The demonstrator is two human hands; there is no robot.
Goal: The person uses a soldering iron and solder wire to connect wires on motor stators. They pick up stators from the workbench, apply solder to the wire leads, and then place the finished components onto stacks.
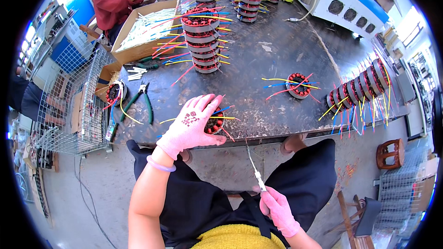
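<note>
My left hand (191, 122), in a pink glove, is closed around the side of a small motor stator (215, 121) near the table's front edge. Red coils line the stator's ring, and yellow, blue and red wires stick out of it. The palm hides its left part. Over my lap, my right hand (279, 212), also gloved in pink, grips a thin rod-like tool (258, 176) with a white handle section. Its slim shaft points up toward the table edge, right of the stator; its exact kind is unclear.
Another stator (299, 85) lies to the right, beside a leaning row of stators (360, 86). Stacked stators (203, 41) stand farther back. Green-handled pliers (146, 101) and a wire-ended stator (115, 93) are at left, near a box of white tubes (147, 30). A person (115, 0) works beyond.
</note>
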